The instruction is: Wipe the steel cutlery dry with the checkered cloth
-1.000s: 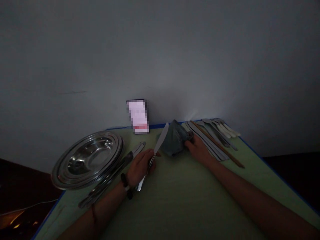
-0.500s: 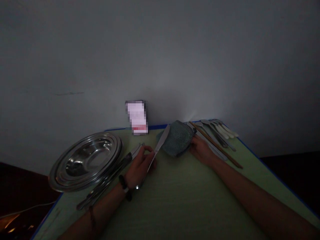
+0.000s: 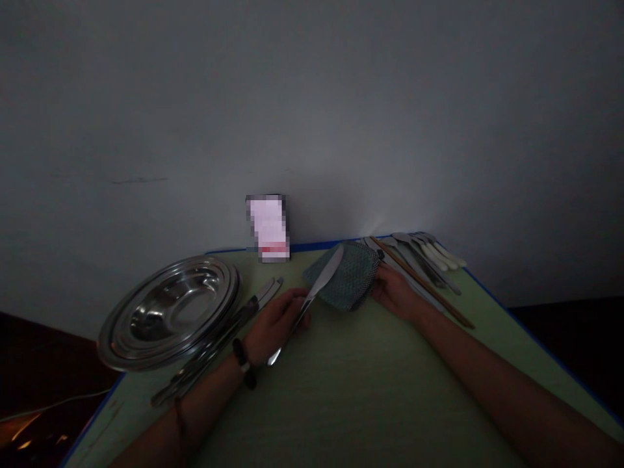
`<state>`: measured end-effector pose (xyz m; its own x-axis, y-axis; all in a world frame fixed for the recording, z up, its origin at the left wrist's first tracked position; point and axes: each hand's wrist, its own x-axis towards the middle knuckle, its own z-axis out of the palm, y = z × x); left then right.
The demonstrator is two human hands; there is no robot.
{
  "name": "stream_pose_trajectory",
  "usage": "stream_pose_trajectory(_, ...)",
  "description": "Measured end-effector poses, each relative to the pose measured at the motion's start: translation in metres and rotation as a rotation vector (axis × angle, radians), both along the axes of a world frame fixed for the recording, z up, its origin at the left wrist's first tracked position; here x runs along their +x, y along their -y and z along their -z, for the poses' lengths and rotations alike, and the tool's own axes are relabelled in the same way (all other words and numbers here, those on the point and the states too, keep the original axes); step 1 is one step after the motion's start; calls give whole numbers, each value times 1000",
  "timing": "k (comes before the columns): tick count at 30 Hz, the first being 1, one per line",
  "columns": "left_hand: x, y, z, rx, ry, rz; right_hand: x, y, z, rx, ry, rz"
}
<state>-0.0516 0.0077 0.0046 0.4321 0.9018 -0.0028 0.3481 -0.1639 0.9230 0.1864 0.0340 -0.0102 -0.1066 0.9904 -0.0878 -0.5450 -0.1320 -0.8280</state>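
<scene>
My left hand (image 3: 275, 322) grips the handle of a metal table knife (image 3: 316, 289), whose blade points up and to the right and lies over a grey-green cloth (image 3: 347, 276). That folded cloth rests on the pale green table (image 3: 351, 383), and my right hand (image 3: 396, 292) pinches its right edge. A dark bracelet sits on my left wrist. The scene is dim.
Stacked steel plates (image 3: 170, 312) stand at the left, with several knives (image 3: 221, 338) lying beside them. A row of spoons, knives and chopsticks (image 3: 419, 260) lies at the back right. A blurred white card (image 3: 268, 227) leans against the grey wall.
The knife blade has swung right and down onto the cloth. The cloth, earlier raised in a peak, is lower and flatter under my right hand.
</scene>
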Motion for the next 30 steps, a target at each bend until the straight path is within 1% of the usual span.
stream_pose_trajectory(5, -1, 1, 0, -2, 27, 41, 1, -1, 2, 24, 11, -12)
stream_pose_trajectory(10, -1, 2, -4, -48, 85, -59, 2, -2, 3, 53, 28, -27)
stream_pose_trajectory(13, -3, 1, -6, -41, 147, -86, 2, -2, 4, 53, 26, -16)
stream_pose_trajectory(16, -4, 1, -5, -8, 182, -55, 2, -2, 4, 38, 34, -3)
stream_pose_trajectory(19, -4, 1, -3, -30, 177, -7, 2, -1, 4, 30, 30, -1)
stream_pose_trajectory(21, -3, 0, -3, -50, 149, -3, 2, 0, 3, 25, 27, -2)
stream_pose_trajectory(27, 0, 0, -4, -81, 77, -135, 3, 0, 1, 17, 18, 2)
stream_pose_trajectory(30, 3, 1, -5, -98, 57, -187, 5, -1, 3, 23, -7, -25)
